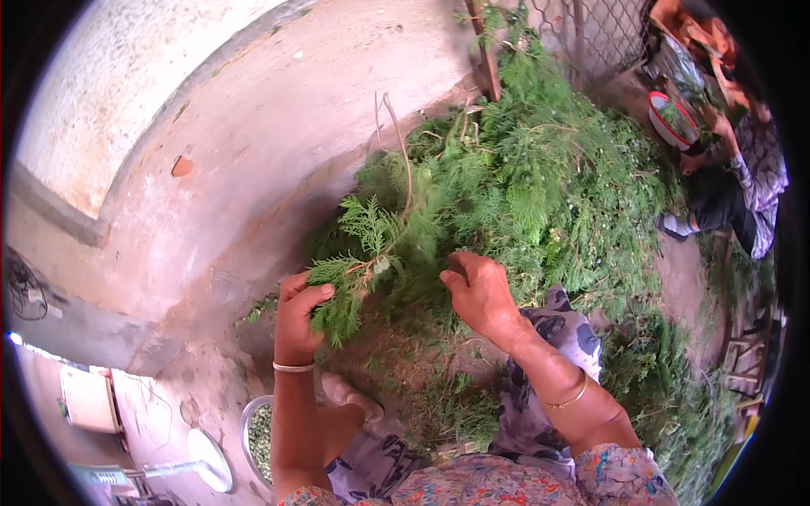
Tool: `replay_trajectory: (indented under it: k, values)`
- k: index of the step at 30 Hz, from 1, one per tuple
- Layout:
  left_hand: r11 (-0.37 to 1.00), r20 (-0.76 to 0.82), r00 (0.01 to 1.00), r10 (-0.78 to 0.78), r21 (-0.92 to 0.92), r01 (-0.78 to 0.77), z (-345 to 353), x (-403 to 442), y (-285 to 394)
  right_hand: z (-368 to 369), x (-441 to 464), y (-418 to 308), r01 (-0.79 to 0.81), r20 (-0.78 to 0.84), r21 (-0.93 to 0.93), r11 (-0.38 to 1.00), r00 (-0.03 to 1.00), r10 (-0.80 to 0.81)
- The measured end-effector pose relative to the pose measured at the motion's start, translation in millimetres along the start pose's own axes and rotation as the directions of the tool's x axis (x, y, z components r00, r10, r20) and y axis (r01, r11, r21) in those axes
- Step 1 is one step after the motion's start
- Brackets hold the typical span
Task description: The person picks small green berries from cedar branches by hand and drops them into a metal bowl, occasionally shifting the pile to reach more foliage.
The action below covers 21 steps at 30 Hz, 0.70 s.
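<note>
"What are the hands doing?"

"They are working apart; the left hand (pixel 299 312) is pinching the near leaves of a leafy branch (pixel 369 232); the right hand (pixel 481 295) is hovering near it, thumb and fingers drawing close; I am not able to tell whether it is gripping anything, since the foliage beside it is blurring."

"Where is the branch lying?"

"It is slanting up and rightward from the left hand, before the green heap (pixel 540 185); a bare stem (pixel 407 164) is rising beyond its leaves."

"And around them?"

"The heap is spreading toward a wire fence (pixel 603 34); a bowl (pixel 245 430) is holding small green pieces near the left forearm; another person (pixel 764 164) is sitting at far right, beside a red-rimmed basin (pixel 662 125)."
</note>
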<state>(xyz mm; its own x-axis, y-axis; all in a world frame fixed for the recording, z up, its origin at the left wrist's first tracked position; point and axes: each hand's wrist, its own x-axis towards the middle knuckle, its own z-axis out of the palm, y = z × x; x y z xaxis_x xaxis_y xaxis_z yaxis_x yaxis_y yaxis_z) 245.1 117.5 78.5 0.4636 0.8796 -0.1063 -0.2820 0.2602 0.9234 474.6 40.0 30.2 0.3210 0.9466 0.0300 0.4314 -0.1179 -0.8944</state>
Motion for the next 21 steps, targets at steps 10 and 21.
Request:
replay_trajectory:
  k: [10,21]
  values:
    - [0.710,0.196,0.980,-0.023,-0.687,0.154,-69,-25,-25,46,18,-41,0.587,0.524,0.002,0.810,0.689,-0.501]
    - [0.760,0.234,0.972,0.020,-0.635,0.137,-86,-24,-21,69,17,-46,-0.003,0.708,0.468,0.884,0.599,-0.373]
